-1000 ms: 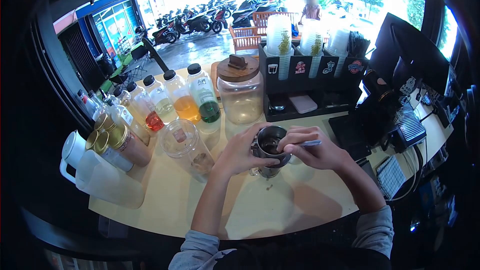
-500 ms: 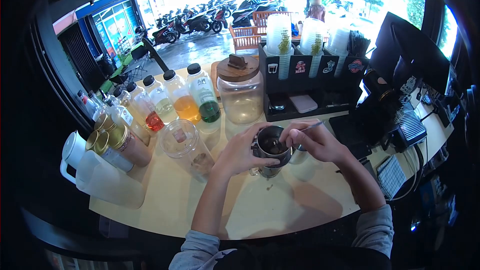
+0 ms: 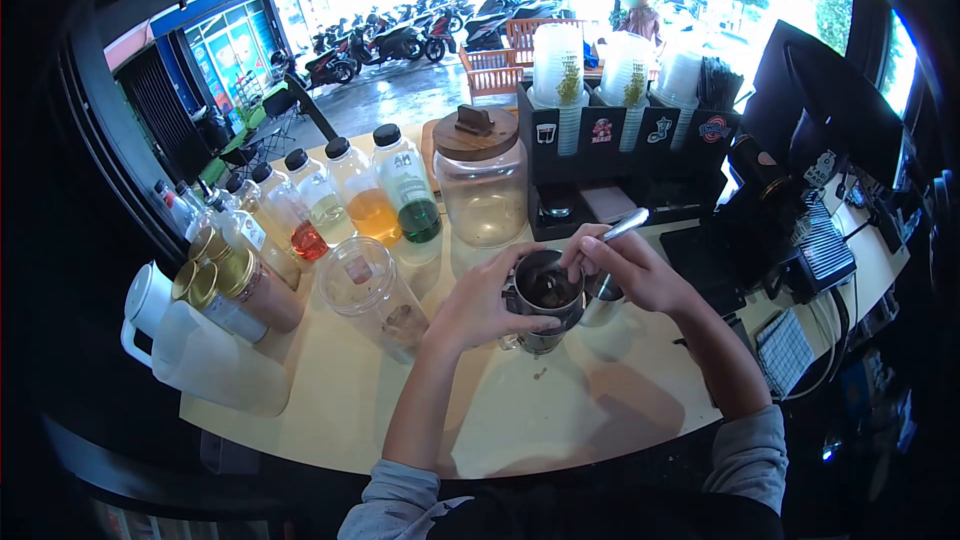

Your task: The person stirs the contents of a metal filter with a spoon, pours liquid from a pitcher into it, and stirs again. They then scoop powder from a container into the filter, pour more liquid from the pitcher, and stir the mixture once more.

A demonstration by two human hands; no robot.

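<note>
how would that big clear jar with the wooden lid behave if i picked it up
The jar would probably feel stiff, as its clear wall looks rigid. Its smooth, rounded side may be slippery to grip. The wooden lid could make it somewhat top-heavy, though its broad body should resist tipping.

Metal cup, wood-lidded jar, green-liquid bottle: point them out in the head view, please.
Metal cup (image 3: 543, 263): head view, inner far wall.
Wood-lidded jar (image 3: 484, 202): head view, clear body.
Green-liquid bottle (image 3: 419, 223): head view, lower body.
</note>
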